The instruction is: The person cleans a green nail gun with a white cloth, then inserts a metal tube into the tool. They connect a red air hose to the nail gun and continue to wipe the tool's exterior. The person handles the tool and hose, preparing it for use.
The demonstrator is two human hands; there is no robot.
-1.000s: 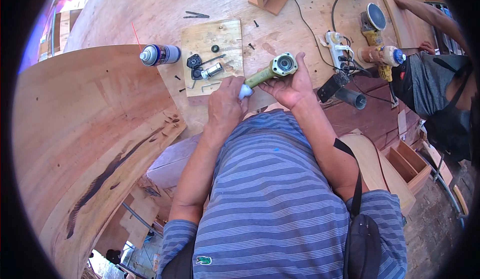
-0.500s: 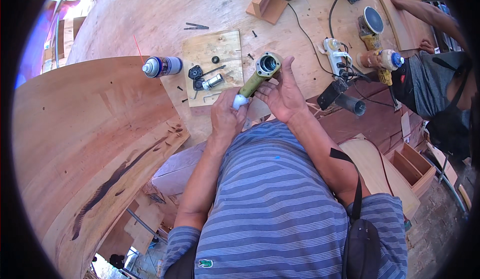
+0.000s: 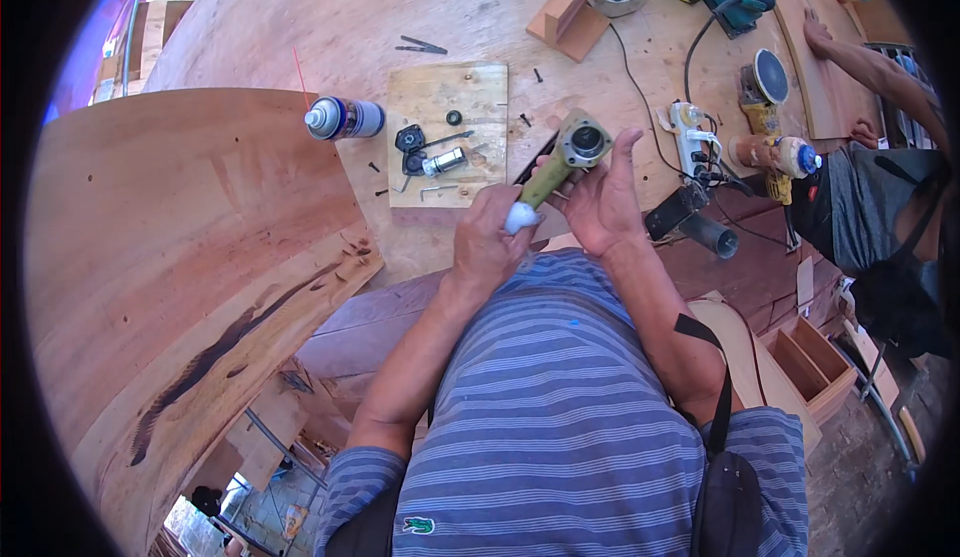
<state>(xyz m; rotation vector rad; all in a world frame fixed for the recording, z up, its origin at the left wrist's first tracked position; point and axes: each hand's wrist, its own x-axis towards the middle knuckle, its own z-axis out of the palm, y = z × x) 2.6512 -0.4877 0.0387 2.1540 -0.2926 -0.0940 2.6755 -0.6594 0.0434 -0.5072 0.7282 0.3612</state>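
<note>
A green nail gun (image 3: 547, 178), its head end uncovered to show a round dark bore ringed by bolt holes, is held in front of my chest. My left hand (image 3: 488, 238) is closed round its handle end, where a white foamy lump (image 3: 521, 218) sits by the fingers. My right hand (image 3: 606, 209) cups the head end from the right, thumb pointing up and fingers partly hidden behind the tool. A wooden board (image 3: 450, 85) beyond carries a black cap-like part (image 3: 410, 139), a silver metal cylinder (image 3: 445, 161), a black ring (image 3: 454, 117) and an L-shaped hex key (image 3: 437, 189).
A spray can (image 3: 345, 118) with a red straw lies left of the board. Right are a power strip (image 3: 690, 137) with cords, a yellow sander (image 3: 762, 92) and a bottle (image 3: 775, 154). Another person's arm (image 3: 880, 72) rests on far-right wood. A curved wood panel (image 3: 190, 197) rises at left.
My view has swung a little left, so the bench things sit farther right. The nail gun has tilted in my hands, its bore looks darker, and a black strip beside it now shows.
</note>
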